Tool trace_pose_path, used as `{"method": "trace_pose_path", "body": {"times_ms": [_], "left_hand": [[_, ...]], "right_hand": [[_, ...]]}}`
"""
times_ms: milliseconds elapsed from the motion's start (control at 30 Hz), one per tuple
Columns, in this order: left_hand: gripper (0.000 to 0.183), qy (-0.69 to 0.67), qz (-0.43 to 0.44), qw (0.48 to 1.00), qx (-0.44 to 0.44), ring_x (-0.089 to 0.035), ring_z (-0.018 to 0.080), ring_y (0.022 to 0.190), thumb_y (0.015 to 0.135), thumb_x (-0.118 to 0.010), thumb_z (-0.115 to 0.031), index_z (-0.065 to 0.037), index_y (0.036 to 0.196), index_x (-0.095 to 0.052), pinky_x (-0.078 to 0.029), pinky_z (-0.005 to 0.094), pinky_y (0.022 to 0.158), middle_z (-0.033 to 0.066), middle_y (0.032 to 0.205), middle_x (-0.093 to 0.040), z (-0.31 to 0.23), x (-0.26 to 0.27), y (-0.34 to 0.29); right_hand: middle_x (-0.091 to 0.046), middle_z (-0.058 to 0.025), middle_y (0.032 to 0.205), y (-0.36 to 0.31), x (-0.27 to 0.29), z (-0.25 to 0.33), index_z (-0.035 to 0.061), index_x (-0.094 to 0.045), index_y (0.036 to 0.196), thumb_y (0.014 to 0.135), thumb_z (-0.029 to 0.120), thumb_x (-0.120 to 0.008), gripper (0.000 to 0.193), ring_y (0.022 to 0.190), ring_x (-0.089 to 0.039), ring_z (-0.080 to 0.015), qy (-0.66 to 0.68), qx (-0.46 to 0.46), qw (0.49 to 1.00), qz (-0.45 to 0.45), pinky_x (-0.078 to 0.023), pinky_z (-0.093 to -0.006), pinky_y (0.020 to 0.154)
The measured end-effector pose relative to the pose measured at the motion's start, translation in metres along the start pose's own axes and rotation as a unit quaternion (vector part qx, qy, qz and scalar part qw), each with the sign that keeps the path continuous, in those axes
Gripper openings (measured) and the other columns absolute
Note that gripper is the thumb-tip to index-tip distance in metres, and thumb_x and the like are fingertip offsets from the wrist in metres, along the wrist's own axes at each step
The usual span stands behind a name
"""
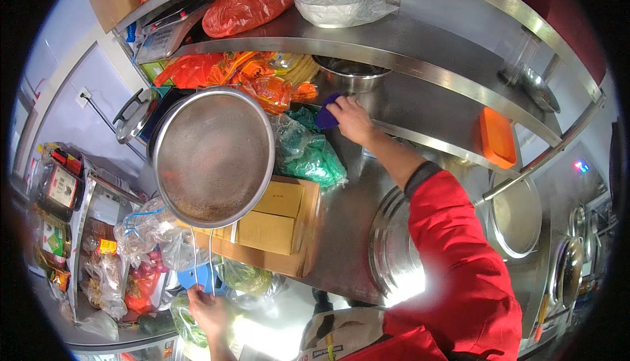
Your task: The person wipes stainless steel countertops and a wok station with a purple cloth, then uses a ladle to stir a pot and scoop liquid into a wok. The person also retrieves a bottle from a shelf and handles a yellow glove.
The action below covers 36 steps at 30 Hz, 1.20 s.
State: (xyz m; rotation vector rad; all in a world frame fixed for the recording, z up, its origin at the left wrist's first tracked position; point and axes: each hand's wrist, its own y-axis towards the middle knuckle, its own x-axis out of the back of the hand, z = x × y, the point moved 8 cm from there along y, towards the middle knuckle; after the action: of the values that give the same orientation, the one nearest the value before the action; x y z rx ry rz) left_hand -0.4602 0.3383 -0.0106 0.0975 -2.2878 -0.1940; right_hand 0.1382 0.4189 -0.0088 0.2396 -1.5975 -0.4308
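Observation:
My left hand (209, 312) is closed round the wire handle of a large round mesh strainer (215, 158), whose bowl is raised in front of the shelving. With my right arm stretched forward in a red sleeve, my right hand (351, 117) grips a purple cloth (326, 113) at the lower shelf. A steel bowl (354, 74) sits just behind that hand. Beside the cloth lie clear and green plastic bags (315, 161). Partly behind the strainer is a cardboard box (272, 220).
An orange tray (497, 138) leans on the right of the shelf. Red (248, 7) and white (344, 5) bagged items rest on the upper shelf. Round steel pans (394, 243) stand below my right arm. Bagged vegetables (246, 277) and a rack of jars (62, 187) fill the left.

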Motion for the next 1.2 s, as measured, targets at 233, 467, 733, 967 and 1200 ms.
{"method": "trace_pose_path", "body": {"times_ms": [233, 467, 733, 967, 1200], "left_hand": [[0.035, 0.009, -0.023, 0.999, -0.026, -0.056, 0.0219, 0.063, 0.075, -0.067, 0.002, -0.002, 0.108, -0.059, -0.048, 0.0376, 0.063, 0.0101, 0.072, -0.059, 0.005, 0.008, 0.007], [0.035, -0.007, 0.029, 0.999, -0.027, -0.047, 0.0180, 0.058, 0.073, -0.069, 0.003, -0.001, 0.106, -0.059, -0.043, 0.0340, 0.057, 0.0056, 0.064, -0.047, -0.012, 0.004, 0.021], [0.038, -0.107, 0.105, 0.983, -0.106, -0.039, 0.0118, 0.062, 0.073, -0.063, 0.011, 0.002, 0.109, -0.057, -0.036, 0.0280, 0.058, 0.0005, 0.068, -0.038, -0.051, -0.022, 0.031], [0.043, -0.106, 0.195, 0.950, -0.222, -0.043, 0.0099, 0.062, 0.071, -0.064, 0.011, 0.006, 0.114, -0.060, -0.040, 0.0257, 0.059, 0.0006, 0.070, -0.045, -0.094, -0.046, 0.012], [0.051, -0.123, 0.313, 0.882, -0.331, -0.054, 0.0130, 0.061, 0.067, -0.072, 0.011, -0.005, 0.114, -0.061, -0.046, 0.0286, 0.057, 0.0032, 0.069, -0.051, -0.134, -0.093, -0.049]], "right_hand": [[-0.066, -0.0277, 0.123, 0.016, 0.040, -0.095, 0.0077, -0.026, 0.158, 0.085, 0.040, -0.075, 0.093, 0.110, -0.066, -0.0442, 0.126, -0.273, 0.954, -0.013, -0.055, -0.0519, 0.094], [-0.069, -0.0225, 0.120, -0.042, 0.061, -0.158, 0.0088, -0.052, 0.137, 0.088, 0.039, -0.076, 0.062, 0.108, -0.068, -0.0410, 0.010, -0.252, 0.967, -0.030, -0.056, -0.0485, 0.091], [-0.071, -0.0182, 0.115, -0.158, 0.137, -0.147, 0.0087, -0.060, 0.127, 0.081, 0.022, -0.081, 0.052, 0.109, -0.067, -0.0397, 0.073, -0.255, 0.960, -0.087, -0.055, -0.0454, 0.090], [-0.069, -0.0166, 0.102, -0.315, 0.211, -0.058, 0.0092, -0.058, 0.123, 0.076, 0.004, -0.074, 0.050, 0.094, -0.069, -0.0373, 0.184, -0.279, 0.941, -0.047, -0.054, -0.0413, 0.083], [-0.066, -0.0173, 0.098, -0.429, 0.199, -0.009, 0.0104, -0.058, 0.118, 0.070, -0.005, -0.071, 0.053, 0.090, -0.068, -0.0396, 0.200, -0.336, 0.920, 0.023, -0.054, -0.0442, 0.078]]}}
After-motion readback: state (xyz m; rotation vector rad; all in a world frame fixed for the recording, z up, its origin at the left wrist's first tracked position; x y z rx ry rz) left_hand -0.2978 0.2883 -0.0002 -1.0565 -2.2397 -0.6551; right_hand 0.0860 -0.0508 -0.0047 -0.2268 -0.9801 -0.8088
